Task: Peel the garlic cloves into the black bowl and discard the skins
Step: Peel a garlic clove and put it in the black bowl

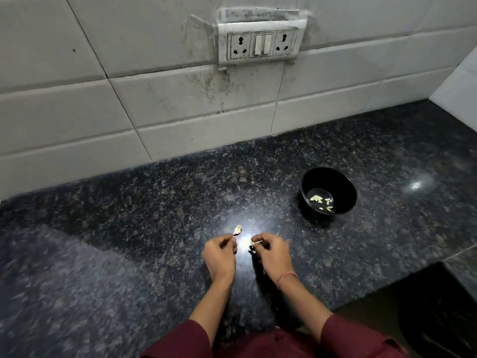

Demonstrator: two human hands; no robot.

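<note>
view from above of 2 bare hands working over a dark speckled counter [129, 228], with maroon sleeves at the bottom edge.

the left hand [219, 254] has its fingers curled and pinches a small pale garlic piece [237, 229], held just above the counter. the right hand [273, 254], close beside it but not touching, pinches a smaller pale scrap [255, 244] — too small to tell whether it is skin or clove. a thin pink band [286, 277] circles the right wrist.

the black bowl [327, 177] stands upright on the counter, further back and to the right, well apart from both hands. a handful of peeled cloves [317, 198] lies at its bottom, so part of the peeling appears done.

judging from this, the task is midway: 1 clove seems to be coming apart between the hands and has not yet reached the bowl. no unpeeled stock or heap of skins is visible, so how much remains cannot be told. the scrap still needs discarding.

behind, a white tiled wall carries a grimy socket plate [260, 43].
</note>
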